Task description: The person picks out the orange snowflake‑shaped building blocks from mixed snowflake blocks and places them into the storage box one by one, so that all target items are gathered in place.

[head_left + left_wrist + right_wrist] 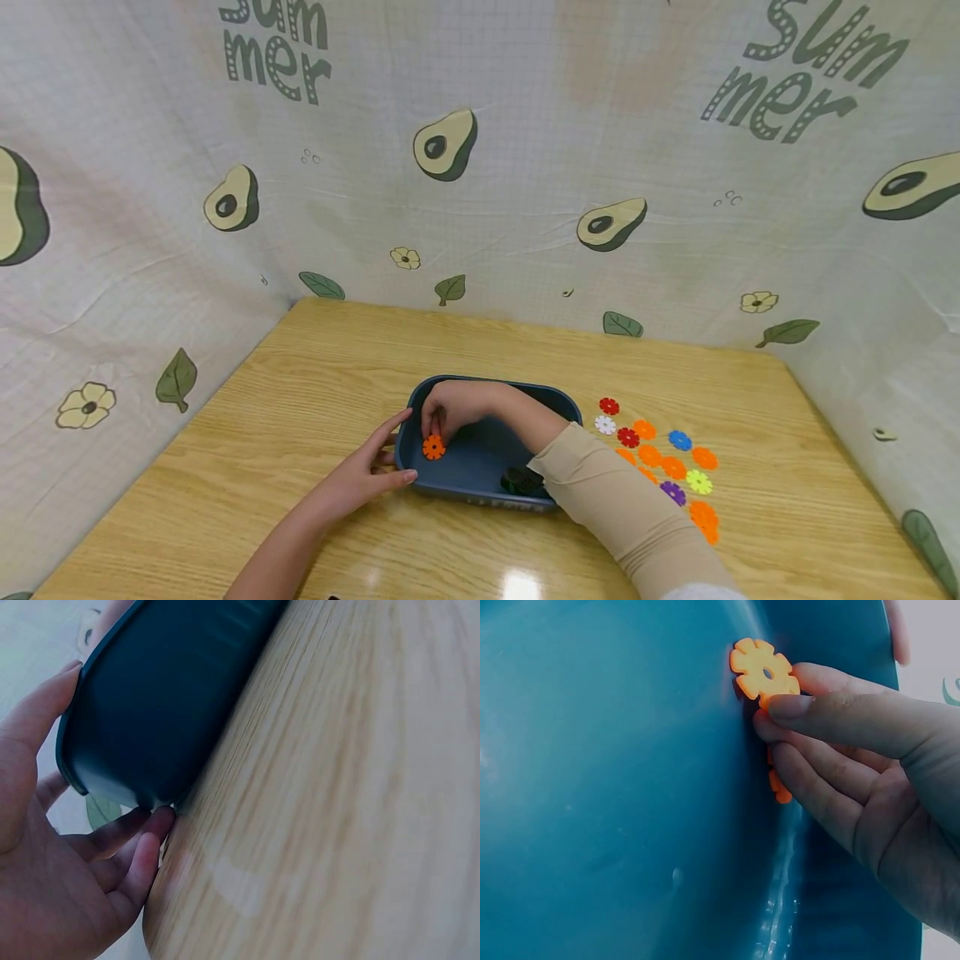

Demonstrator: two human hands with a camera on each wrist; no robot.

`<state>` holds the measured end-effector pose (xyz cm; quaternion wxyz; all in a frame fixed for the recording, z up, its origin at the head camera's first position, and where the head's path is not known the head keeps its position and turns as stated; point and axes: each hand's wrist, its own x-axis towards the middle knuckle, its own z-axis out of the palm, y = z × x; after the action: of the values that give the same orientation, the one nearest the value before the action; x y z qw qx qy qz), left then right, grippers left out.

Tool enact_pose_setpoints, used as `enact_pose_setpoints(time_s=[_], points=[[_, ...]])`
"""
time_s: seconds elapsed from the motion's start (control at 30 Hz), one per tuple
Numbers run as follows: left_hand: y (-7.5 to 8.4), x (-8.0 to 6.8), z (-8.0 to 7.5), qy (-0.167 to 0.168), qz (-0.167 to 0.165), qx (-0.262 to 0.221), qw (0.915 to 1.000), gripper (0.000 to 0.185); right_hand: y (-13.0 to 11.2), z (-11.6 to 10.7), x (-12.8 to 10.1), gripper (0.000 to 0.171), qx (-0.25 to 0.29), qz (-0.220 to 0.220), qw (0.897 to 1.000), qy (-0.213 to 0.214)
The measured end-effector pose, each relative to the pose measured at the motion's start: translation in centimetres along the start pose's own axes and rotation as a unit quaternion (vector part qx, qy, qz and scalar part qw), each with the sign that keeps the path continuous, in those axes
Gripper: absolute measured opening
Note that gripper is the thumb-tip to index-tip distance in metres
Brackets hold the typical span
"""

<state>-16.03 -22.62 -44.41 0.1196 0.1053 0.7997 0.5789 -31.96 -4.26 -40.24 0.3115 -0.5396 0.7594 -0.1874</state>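
Note:
A dark blue plastic bin (480,492) stands on the wooden table. My left hand (367,475) holds its left end, thumb by the near rim and index finger at the far side; in the left wrist view the other fingers (142,851) curl against the bin's outer wall (150,712). Inside the bin, my right hand (461,404) pinches an orange notched plastic disc (769,671) between thumb and fingers, close to the left wall. A second orange piece (781,791) shows partly beneath those fingers, the rest of it hidden.
A dark green-black item (521,481) lies in the bin's near right corner, partly behind the right forearm. Right of the bin, several notched discs are spread on the table, among them a blue one (680,441), a purple one (672,493) and a yellow one (699,482). Printed cloth (525,167) surrounds the table.

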Motion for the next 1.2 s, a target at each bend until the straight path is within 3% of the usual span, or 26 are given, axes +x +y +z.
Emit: enact_pose_setpoints(time_s=[0.9,1.2], points=[[0.0,0.0,0.0,-0.013,0.017,-0.004,0.9998,0.079,-0.3,0.1,-0.2,0.022,0.006,0.014,1.0,0.021],[-0.2,0.0,0.0,-0.013,0.016,0.0,0.9998,0.08,-1.5,-0.6,-1.1,0.023,0.009,0.017,0.999,0.025]])
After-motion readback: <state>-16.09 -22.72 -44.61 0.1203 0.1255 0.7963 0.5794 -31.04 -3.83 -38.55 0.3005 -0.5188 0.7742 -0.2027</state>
